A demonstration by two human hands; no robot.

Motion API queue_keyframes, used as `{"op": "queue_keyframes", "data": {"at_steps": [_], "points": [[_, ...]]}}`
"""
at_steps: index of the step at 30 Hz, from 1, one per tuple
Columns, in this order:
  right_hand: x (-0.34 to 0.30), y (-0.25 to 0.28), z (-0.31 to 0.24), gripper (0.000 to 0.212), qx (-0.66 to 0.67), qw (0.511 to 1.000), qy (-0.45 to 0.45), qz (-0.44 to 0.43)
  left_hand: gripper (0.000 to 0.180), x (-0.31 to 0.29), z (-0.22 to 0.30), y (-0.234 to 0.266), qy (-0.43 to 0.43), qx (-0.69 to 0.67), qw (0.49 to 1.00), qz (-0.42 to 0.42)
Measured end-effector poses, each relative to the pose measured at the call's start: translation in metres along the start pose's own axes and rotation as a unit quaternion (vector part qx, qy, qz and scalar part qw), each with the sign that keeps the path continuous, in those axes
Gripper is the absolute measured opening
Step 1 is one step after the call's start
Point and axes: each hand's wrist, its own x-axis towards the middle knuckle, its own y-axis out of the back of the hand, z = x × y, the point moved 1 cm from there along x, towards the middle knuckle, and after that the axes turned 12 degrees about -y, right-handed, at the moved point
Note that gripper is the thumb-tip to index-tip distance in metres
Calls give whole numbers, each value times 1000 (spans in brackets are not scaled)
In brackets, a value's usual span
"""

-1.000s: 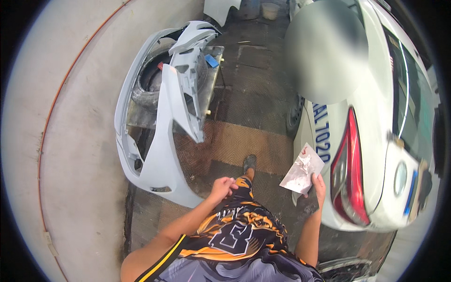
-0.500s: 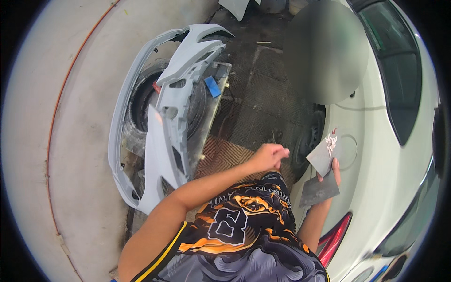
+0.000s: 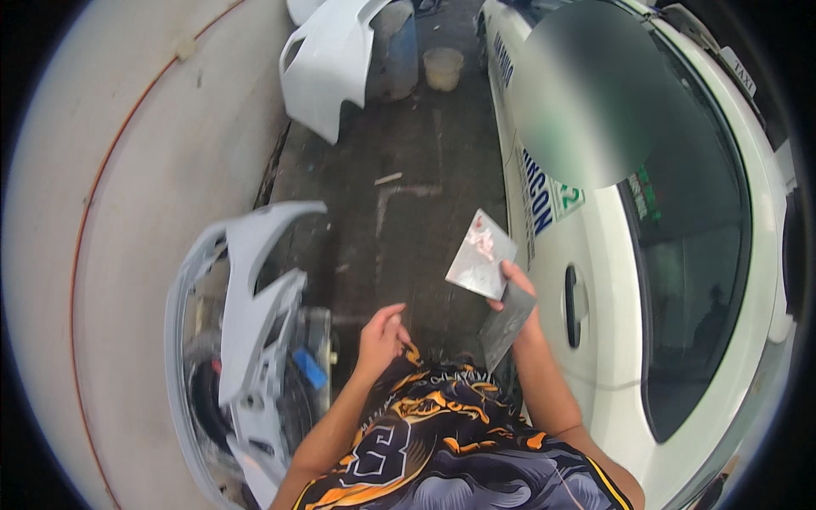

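My right hand [image 3: 518, 293] grips two thin flat plates by their edges. The upper one is a pale square plate [image 3: 466, 274] with a smear of pinkish-white paste and a red spot on it. Tilted below it is a dark grey plate [image 3: 507, 327] with pale smudges. My left hand [image 3: 382, 340] hovers in front of my body, its fingers curled in, and nothing shows in them. To its left, a light grey car bumper [image 3: 183, 365] stands propped, with a blue block [image 3: 309, 367] just beyond its inner side.
A white car [image 3: 595, 340] with a dark door handle [image 3: 572, 306] runs close along my right. Further ahead are a white body panel [image 3: 327, 64], a blue drum [image 3: 398, 51] and a pale bucket [image 3: 443, 68]. An orange hose [image 3: 102, 170] hangs along the left wall.
My view has moved forward along the car, from its rear wheel to a door. The bumper now sits lower left. My right hand has carried both plates in front of me.
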Motion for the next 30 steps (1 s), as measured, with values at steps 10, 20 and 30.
{"op": "queue_keyframes", "data": {"at_steps": [10, 20, 30], "points": [[247, -35, -94, 33, 107, 993, 35, 16, 24, 293, 23, 23, -48, 16, 993, -108], [407, -43, -187, 26, 361, 929, 60, 46, 50, 555, 178, -30, -307, 179, 831, -427], [682, -50, -315, 34, 297, 952, -70, 8, 93, 779, 193, -142, -507, 251, 715, -412]]}}
